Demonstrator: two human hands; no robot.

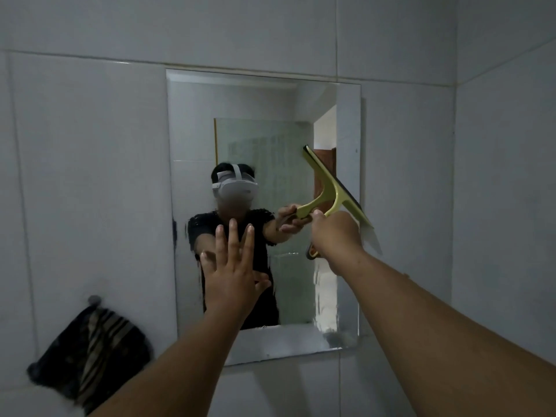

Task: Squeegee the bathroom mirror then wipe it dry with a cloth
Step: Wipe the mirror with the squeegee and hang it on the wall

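Observation:
A rectangular mirror (192, 121) hangs on the white tiled wall. My right hand (337, 233) grips the handle of a yellow-green squeegee (332, 191), whose blade lies tilted against the mirror's right side at mid height. My left hand (231, 275) is raised flat with fingers spread in front of the mirror's lower left part; whether it touches the glass I cannot tell. A dark striped cloth (93, 353) hangs from a hook (94, 300) on the wall at lower left. The glass shows streaks and wet patches near its bottom right.
White tiled walls (84, 176) surround the mirror, with a corner to a side wall (508, 206) at the right. The mirror reflects a person wearing a headset, a shower screen and a doorway.

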